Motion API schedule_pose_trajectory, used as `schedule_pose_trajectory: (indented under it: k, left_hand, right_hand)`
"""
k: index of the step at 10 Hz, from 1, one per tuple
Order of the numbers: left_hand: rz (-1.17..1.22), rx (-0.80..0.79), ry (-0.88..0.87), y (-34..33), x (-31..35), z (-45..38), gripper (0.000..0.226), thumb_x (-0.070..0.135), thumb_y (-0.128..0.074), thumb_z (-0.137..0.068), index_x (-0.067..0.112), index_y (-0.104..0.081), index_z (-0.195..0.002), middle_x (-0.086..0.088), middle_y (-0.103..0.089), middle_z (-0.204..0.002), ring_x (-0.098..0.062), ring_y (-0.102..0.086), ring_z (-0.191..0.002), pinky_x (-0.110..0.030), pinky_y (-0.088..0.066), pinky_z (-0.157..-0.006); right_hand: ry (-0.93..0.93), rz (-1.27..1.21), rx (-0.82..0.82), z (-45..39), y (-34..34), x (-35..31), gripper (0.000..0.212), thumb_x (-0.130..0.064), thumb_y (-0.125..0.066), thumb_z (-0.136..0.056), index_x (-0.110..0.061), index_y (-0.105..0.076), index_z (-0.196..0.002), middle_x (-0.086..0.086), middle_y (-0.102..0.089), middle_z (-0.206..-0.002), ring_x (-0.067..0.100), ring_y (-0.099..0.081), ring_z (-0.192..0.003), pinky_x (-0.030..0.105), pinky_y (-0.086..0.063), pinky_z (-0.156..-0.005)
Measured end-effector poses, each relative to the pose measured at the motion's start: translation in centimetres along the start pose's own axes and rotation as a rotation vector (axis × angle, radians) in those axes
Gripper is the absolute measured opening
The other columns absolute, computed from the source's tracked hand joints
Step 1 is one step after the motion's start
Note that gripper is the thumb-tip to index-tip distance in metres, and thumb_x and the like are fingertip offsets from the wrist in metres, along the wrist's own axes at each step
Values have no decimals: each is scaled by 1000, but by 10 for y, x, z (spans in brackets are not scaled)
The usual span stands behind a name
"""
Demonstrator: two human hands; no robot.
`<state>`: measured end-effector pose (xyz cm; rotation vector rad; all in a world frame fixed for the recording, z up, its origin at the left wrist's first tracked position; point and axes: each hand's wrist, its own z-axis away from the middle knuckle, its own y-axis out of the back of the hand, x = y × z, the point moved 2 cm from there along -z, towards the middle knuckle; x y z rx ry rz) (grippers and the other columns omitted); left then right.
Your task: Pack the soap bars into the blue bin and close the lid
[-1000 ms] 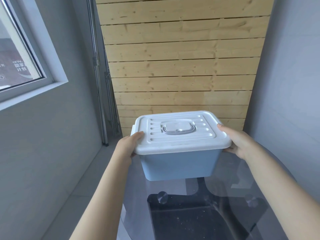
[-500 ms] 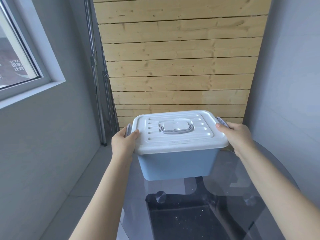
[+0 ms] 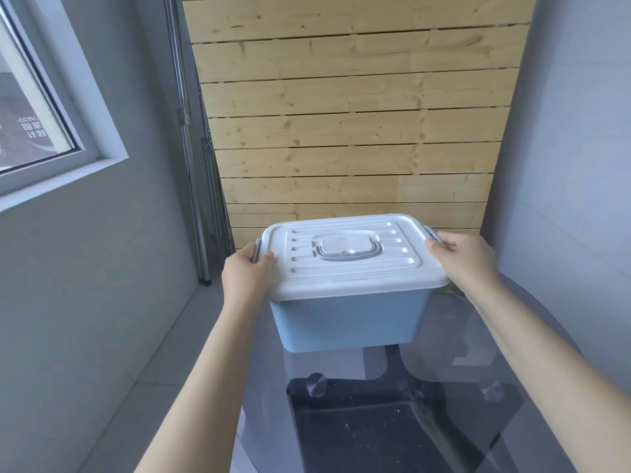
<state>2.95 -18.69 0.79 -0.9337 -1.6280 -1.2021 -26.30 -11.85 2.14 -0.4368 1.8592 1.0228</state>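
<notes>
Fingers of your left hand (image 3: 246,275) and right hand (image 3: 465,261) curl over the grey side clips (image 3: 431,235) at each end of the white lid (image 3: 348,257), which sits on the blue bin (image 3: 348,322) on the glass table (image 3: 532,397). Push both clips down together until they snap

blue bin (image 3: 348,322) contents hidden under lid (image 3: 348,257), window (image 3: 37,107) cut by left edge, glass table (image 3: 512,387) cropped below
</notes>
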Motion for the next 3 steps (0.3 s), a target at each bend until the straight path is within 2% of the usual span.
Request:
schedule_pose_trajectory:
  k: [1, 2, 3]
  left_hand:
    - [-65, -3, 24, 1, 3, 0, 30, 12, -52, -84, 18, -41, -57, 4, -35, -55, -18, -31, -56, -27, -23, -51]
    - [-129, 8, -28, -2, 12, 3, 34, 14, -50, -85, 15, -29, -57, 2, -29, -56, -19, -27, -56, -29, -20, -50]
    - [-183, -3, -96, -7, 25, 9, 22, 24, -48, -87, 5, -59, -85, -3, -58, -73, -27, -50, -73, -34, -40, -59]
  right_hand:
    - [1, 31, -93, 2, 1, 1, 32, -28, -54, -91, -11, -66, -114, 13, -68, -116, 31, -60, -111, 42, -45, -96]
    - [-55, -44, -132, -2, 8, 0, 48, -36, -57, -88, -11, -55, -129, 9, -61, -131, 23, -56, -121, 37, -41, -102]
    - [-7, -147, -14, -8, 31, -13, 49, -37, -61, -84, -20, -55, -130, 3, -61, -131, 17, -57, -119, 34, -40, -104]
